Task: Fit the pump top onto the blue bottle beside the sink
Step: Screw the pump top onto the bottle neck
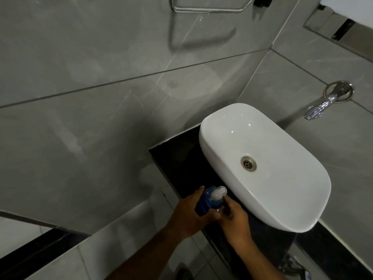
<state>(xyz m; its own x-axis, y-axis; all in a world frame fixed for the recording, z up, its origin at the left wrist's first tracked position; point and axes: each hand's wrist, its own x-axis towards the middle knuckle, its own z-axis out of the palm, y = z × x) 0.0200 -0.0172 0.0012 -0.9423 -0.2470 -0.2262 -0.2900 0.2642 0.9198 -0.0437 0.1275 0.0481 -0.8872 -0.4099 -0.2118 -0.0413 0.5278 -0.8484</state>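
Observation:
A small blue bottle [204, 201] stands on the dark counter [181, 164] just left of the white sink [220, 178]. My left hand [191, 217] is wrapped around the bottle's body from the left. A whitish translucent pump top [219, 193] sits at the bottle's neck, its nozzle pointing toward the sink. My right hand [234, 217] has its fingertips at the base of the pump top, by the collar. How far the collar is seated on the neck is hidden by the fingers.
A chrome tap [323, 105] juts from the tiled wall to the right of the basin. A metal towel rail [210, 7] hangs high on the wall. The sink drain [248, 163] lies mid-basin. Grey tiled floor lies below the counter edge.

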